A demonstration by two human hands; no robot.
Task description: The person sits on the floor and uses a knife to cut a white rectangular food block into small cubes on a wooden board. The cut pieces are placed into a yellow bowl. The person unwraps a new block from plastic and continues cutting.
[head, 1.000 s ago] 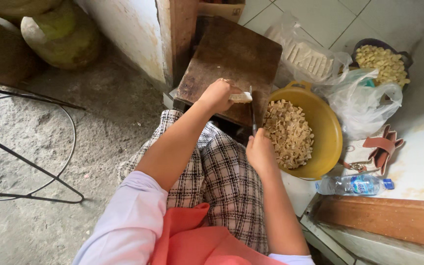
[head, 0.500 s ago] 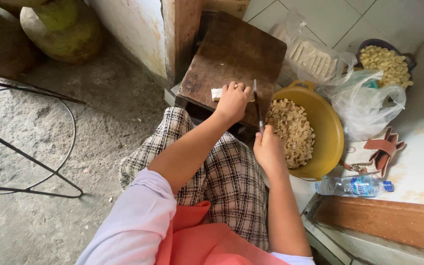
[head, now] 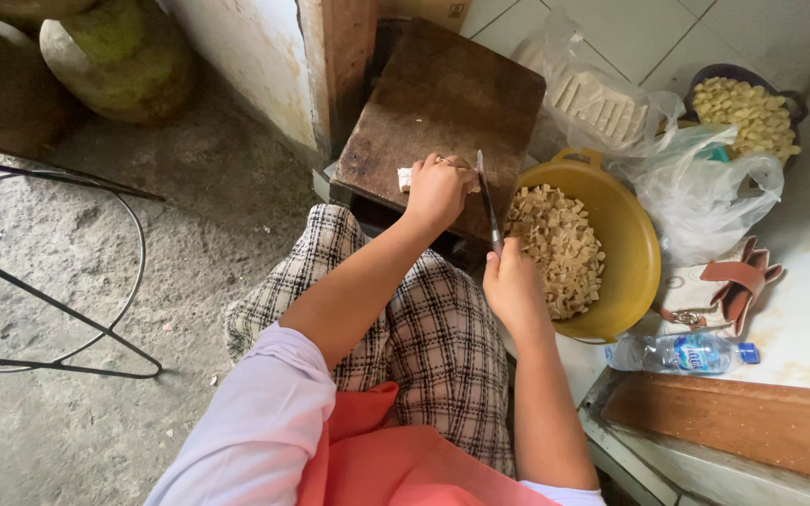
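My left hand [head: 437,190] presses down on a pale block of food [head: 406,178] that lies on a dark wooden cutting board [head: 433,103]. My right hand [head: 511,284] grips the handle of a knife [head: 487,200], whose blade points away from me beside the left hand's fingers. To the right of the board stands a yellow bowl [head: 637,245] holding several small pale cubes [head: 555,245].
A clear plastic bag with pale slabs [head: 602,103] and a dark bowl of cut pieces [head: 747,112] lie on the tiled floor beyond. A sandal [head: 719,290], a water bottle [head: 682,354], a wooden plank [head: 742,426], a wire frame [head: 58,309] and green round fruits [head: 119,56] surround me.
The left hand has settled on the pale block on the board. The right hand has brought the knife blade up beside the left hand's fingers. The view has shifted slightly.
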